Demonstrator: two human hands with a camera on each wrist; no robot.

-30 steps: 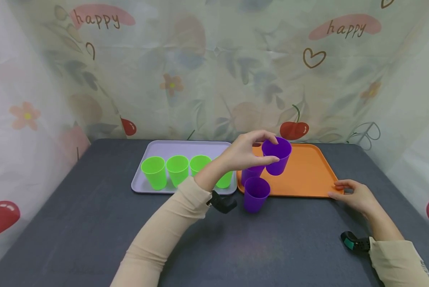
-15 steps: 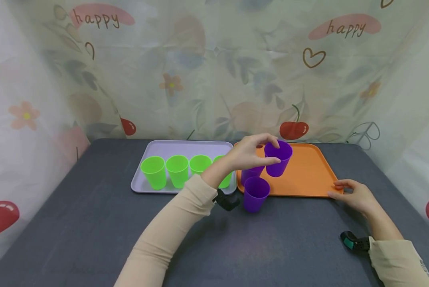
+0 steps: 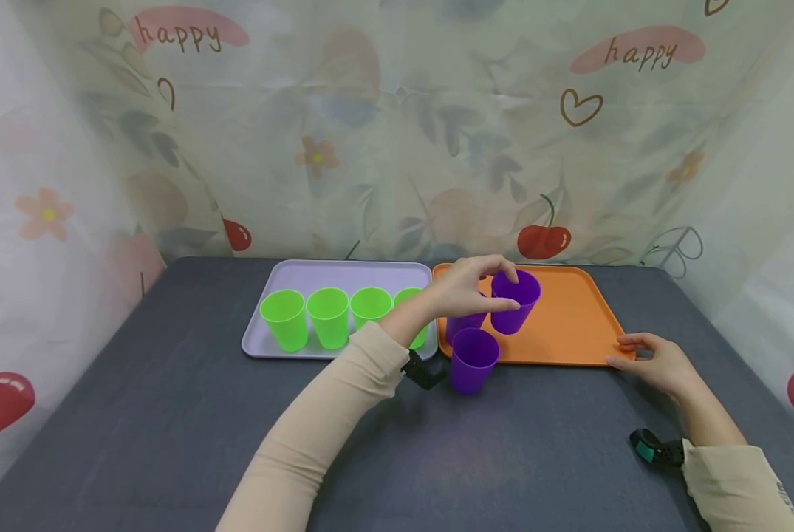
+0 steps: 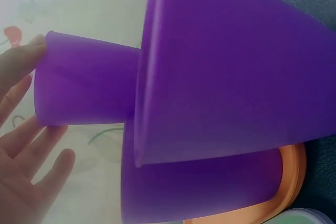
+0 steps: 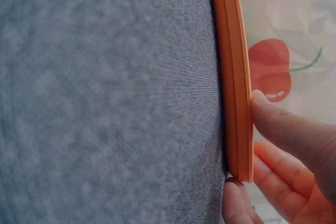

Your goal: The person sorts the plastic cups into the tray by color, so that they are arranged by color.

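My left hand (image 3: 464, 290) pinches a purple cup (image 3: 516, 301) near its rim, thumb on the near side and fingers on the far side. That cup is upright over the left part of the orange tray (image 3: 569, 318); I cannot tell whether its base touches the tray. Beside it a second purple cup (image 3: 463, 326) stands on the tray, partly hidden by the hand. A third purple cup (image 3: 474, 362) is at the tray's front edge and looms large in the left wrist view. My right hand (image 3: 659, 363) grips the tray's front right corner, thumb (image 5: 278, 124) on the rim.
A lilac tray (image 3: 343, 272) lies left of the orange one, with a row of several green cups (image 3: 285, 321) along its front. My left forearm (image 3: 330, 414) crosses in front of it. Behind the dark table (image 3: 137, 414) hangs a patterned curtain (image 3: 397, 148).
The left hand has moved down and slightly right with its purple cup, closer to the orange tray. The right hand stays at the tray's corner.
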